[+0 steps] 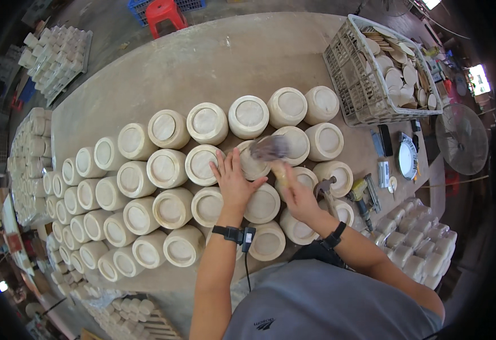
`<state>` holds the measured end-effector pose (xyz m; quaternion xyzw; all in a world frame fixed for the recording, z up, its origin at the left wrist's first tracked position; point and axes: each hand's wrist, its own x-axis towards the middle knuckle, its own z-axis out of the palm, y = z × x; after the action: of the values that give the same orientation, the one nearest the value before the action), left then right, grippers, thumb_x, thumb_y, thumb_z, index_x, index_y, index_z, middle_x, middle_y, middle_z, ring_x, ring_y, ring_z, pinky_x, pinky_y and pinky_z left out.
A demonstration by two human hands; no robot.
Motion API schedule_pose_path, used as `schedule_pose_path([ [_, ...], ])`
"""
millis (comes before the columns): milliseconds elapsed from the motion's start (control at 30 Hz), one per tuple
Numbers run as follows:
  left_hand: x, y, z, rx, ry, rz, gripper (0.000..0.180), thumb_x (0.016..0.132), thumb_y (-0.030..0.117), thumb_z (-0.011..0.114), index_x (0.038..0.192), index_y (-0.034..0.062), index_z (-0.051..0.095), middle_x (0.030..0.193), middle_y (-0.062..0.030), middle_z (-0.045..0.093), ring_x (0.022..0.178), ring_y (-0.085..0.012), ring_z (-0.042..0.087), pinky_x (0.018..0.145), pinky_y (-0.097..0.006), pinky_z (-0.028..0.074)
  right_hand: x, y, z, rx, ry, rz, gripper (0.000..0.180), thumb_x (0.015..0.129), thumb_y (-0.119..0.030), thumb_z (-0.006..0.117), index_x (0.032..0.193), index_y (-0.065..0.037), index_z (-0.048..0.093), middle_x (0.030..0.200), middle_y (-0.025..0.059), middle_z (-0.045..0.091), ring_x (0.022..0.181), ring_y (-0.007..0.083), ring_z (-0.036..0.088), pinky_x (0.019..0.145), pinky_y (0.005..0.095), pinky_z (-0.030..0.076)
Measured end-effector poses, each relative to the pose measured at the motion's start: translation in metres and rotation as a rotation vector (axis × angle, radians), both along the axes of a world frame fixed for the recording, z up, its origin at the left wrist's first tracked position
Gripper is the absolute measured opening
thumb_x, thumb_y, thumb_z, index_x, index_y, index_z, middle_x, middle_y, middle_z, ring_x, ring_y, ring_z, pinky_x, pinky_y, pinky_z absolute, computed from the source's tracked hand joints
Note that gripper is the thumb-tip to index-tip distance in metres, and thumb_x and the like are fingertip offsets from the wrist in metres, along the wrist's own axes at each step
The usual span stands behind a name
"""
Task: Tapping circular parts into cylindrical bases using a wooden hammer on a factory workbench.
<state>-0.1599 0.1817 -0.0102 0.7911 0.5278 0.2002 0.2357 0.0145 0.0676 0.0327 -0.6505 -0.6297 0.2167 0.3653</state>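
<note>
Right under the hands, about mid-desk: a pale wooden jar [252, 164], lying bottom-up like the rest, so no real long axis to line up, just a round face pointing up at the camera. Sits straight ahead of the body, a touch left of the right hand and just past the left fingertips.

Left hand [233, 180] spread flat, palm down, fingers fanned, resting on that jar and the neighbouring ones, pinning rather than gripping. Nothing closed in it. Right hand [297, 195] clenched round the pale handle of a brush [270, 150], bristle end blurred and hovering over the jar's upper right edge, handle running back down toward the right wrist. So brush comes in from the right, steadying hand from the near left; left hand closer to the jar, actually touching it.

Packed tight around it: rows of the same jars [165, 169], touching side to side, curving off to the left. Further right on the desk [214, 62]: a hammer [325, 187] just beside the right hand, then a yellow power tool [360, 195]. Far right corner: a plastic basket [350, 73] full of wooden discs. More jars stacked on racks off both sides of the desk.
</note>
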Motion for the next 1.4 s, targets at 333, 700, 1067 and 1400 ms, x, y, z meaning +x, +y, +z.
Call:
schedule_pose_path([
  [333, -0.003, -0.002, -0.008, 0.049, -0.012, 0.002, 0.121, 0.061, 0.06, 0.088, 0.155, 0.0028, 0.038, 0.147, -0.0197, 0.05, 0.154, -0.0449, 0.023, 0.124, -0.065, 0.008, 0.006, -0.014, 0.023, -0.191, 0.462, -0.195, 0.068, 0.107, -0.015, 0.05, 0.165, -0.002, 0.016, 0.131, 0.0166, 0.069, 0.099, 0.0324, 0.072, 0.086, 0.041, 0.054],
  [700, -0.003, -0.001, -0.006, 0.017, 0.011, 0.018, 0.121, 0.059, 0.057, 0.091, 0.155, 0.0031, 0.038, 0.148, -0.0188, 0.05, 0.154, -0.0445, 0.024, 0.125, -0.063, 0.008, 0.002, -0.011, 0.039, -0.381, 0.3, -0.098, 0.065, 0.105, -0.017, 0.052, 0.164, -0.008, 0.024, 0.112, 0.0257, 0.07, 0.091, 0.0365, 0.07, 0.086, 0.0402, 0.053],
  [1067, -0.003, 0.001, -0.006, 0.005, 0.003, 0.025, 0.119, 0.061, 0.053, 0.092, 0.154, 0.0029, 0.039, 0.147, -0.0199, 0.05, 0.153, -0.0442, 0.024, 0.125, -0.063, 0.009, 0.011, -0.007, 0.01, -0.52, 0.687, -0.111, 0.066, 0.108, -0.02, 0.052, 0.167, -0.021, 0.022, 0.087, 0.003, 0.058, 0.068, 0.0098, 0.053, 0.064, 0.0253, 0.049],
  [1400, 0.0, 0.0, -0.006, 0.014, 0.013, 0.025, 0.121, 0.059, 0.053, 0.093, 0.155, 0.0041, 0.038, 0.147, -0.0193, 0.05, 0.153, -0.0447, 0.025, 0.124, -0.064, 0.009, 0.008, -0.018, -0.014, -0.433, 0.197, -0.012, 0.065, 0.107, -0.02, 0.051, 0.164, -0.01, 0.023, 0.131, 0.0268, 0.066, 0.118, 0.0412, 0.067, 0.099, 0.0433, 0.05],
])
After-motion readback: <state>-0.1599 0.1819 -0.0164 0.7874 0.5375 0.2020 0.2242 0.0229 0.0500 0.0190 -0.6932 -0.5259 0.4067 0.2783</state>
